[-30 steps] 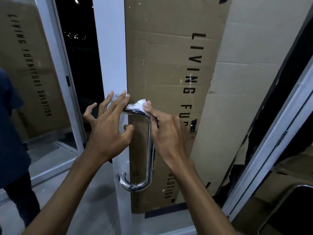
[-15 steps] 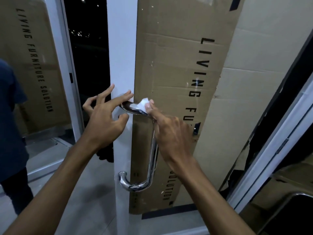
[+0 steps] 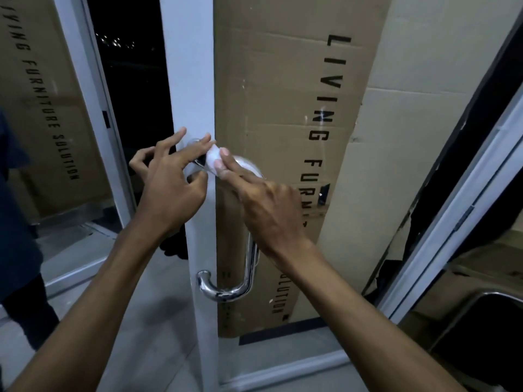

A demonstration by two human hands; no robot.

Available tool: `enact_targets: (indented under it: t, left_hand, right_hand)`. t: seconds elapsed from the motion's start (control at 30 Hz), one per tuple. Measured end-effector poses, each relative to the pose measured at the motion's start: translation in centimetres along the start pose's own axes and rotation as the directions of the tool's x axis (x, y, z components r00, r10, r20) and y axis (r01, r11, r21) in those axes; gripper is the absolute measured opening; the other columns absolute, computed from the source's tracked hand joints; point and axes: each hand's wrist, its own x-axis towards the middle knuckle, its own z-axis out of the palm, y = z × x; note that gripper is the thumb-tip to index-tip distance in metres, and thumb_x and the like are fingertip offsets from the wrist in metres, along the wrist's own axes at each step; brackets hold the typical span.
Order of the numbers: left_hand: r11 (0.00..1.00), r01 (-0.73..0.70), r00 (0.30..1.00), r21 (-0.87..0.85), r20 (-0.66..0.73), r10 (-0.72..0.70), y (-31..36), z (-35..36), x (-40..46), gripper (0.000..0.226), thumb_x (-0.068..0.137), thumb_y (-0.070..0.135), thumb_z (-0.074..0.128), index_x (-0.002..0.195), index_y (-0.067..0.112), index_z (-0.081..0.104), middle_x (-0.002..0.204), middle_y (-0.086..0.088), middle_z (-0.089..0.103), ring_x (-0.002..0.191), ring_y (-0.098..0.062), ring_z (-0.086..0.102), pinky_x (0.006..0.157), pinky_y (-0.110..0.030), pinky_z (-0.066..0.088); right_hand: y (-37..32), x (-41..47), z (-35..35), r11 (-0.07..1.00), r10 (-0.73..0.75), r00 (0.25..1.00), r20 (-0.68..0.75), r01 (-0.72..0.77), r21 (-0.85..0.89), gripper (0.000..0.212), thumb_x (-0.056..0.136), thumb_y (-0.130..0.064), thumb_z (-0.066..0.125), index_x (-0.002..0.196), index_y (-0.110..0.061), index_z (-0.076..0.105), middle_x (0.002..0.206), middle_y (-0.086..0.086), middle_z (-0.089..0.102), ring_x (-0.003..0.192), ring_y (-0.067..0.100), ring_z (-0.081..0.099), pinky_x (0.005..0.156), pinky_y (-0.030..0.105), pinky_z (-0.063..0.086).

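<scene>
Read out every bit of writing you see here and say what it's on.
"LIVING FUR", lower "OLUTION": door cardboard; the letters between are behind the right hand.
"LIVING FURNITURE SOLUTION": left cardboard.
Small marks low on the door cardboard: too small to read.

Right of the white door post (image 3: 188, 80), a cardboard box (image 3: 268, 108) reads "LIVING FUR… SOLUTION", its middle behind the right hand (image 3: 263, 210); left cardboard (image 3: 34, 108), seemingly the same.
</scene>
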Motion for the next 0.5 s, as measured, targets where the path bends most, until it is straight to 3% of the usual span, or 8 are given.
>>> enact_targets:
  t: [0.2,0.37,0.5]
  left_hand:
    - [0.999,-0.008,1.0,0.049,-0.01,0.008,0.7,0.1,-0.7,0.062,0.086,0.013,0.057,0.145,0.03,0.06,0.147,0.024,0.043,0.152,-0.011,0.03,0.104,-0.007,-0.006]
    - [0.999,-0.005,1.0,0.049,-0.003,0.005,0.7,0.1,-0.6,0.064,0.085,0.017,0.052,0.146,0.034,0.059,0.152,0.017,0.05,0.152,-0.008,0.031,0.105,-0.01,-0.003]
    - [0.999,0.004,1.0,0.053,-0.006,-0.004,0.6,0.2,-0.8,0.066,0.084,0.017,0.051,0.147,0.034,0.057,0.155,0.012,0.051,0.152,-0.01,0.03,0.105,-0.015,0.0]
  right_hand:
    - [0.8,-2.4,0.6,0.989,0.134,0.989,-0.058,-0.13,0.075,0.052,0.101,-0.003,0.04,0.146,-0.022,0.06,0.154,-0.014,0.051,0.046,0.013,0.054,0.045,0.021,0.031]
    - [-0.8,-1.4,1.7,0.992,0.11,0.989,-0.101,-0.102,0.078,0.054,0.1,0.004,0.049,0.148,-0.019,0.057,0.158,-0.011,0.048,0.045,0.017,0.054,0.039,0.027,0.044]
    - [0.5,-3.0,1.6,0.967,0.229,0.967,-0.111,-0.213,0.143,0.048,0.104,-0.001,0.051,0.148,-0.021,0.058,0.153,-0.011,0.053,0.048,0.012,0.059,0.048,0.015,0.036]
